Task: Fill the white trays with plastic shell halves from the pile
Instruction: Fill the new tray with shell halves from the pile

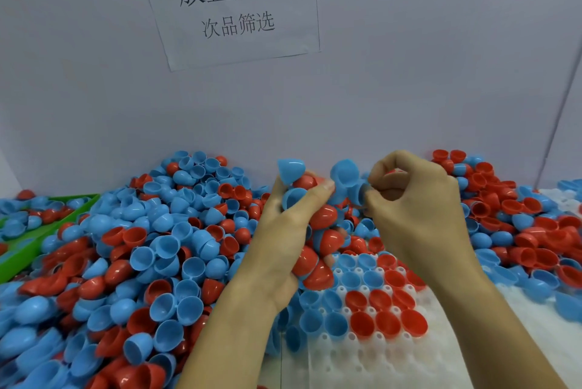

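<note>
Shell-crowded white tray [419, 354], near edge bare

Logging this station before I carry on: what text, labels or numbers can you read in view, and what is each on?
"放置外壳": large top line on the paper sign taped to the wall.
"次品筛选": smaller second line on the same sign.
No print is visible on the shells, white tray or green tray.

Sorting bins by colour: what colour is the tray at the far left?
Green tray, clearest at the head view's left edge.
</note>
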